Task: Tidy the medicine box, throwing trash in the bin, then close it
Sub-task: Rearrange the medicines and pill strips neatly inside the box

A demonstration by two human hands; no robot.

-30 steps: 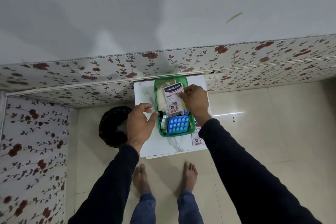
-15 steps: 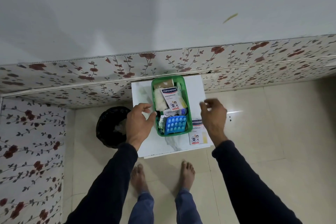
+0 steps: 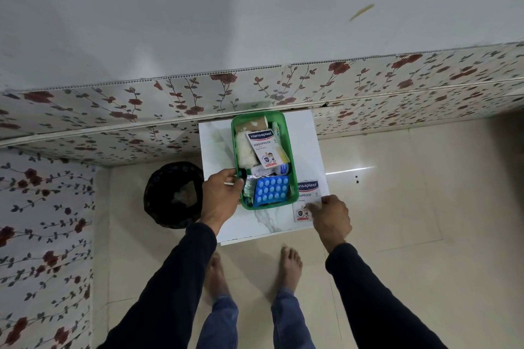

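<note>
A green medicine box [image 3: 293, 161] stands open on a small white table [image 3: 215, 147]. It holds a Hansaplast plaster pack [image 3: 264, 147], a white gauze roll [image 3: 246, 153], a blue pill blister [image 3: 271, 190] and silver foil strips [image 3: 249, 188]. My left hand [image 3: 219, 198] grips the box's left rim near its front corner. A second Hansaplast pack [image 3: 307, 193] lies flat on the table right of the box. My right hand [image 3: 330, 217] rests on that pack's lower right corner, fingers touching it. A black bin [image 3: 158, 195] stands on the floor left of the table.
The table stands against a floral-papered wall [image 3: 198, 93]. My bare feet [image 3: 289, 266] are on the cream tiled floor just in front of it. No lid for the box is visible.
My right hand let go of the plaster pack inside the box, swung right and came down onto the second pack on the table. My left hand shifted onto the box's rim.
</note>
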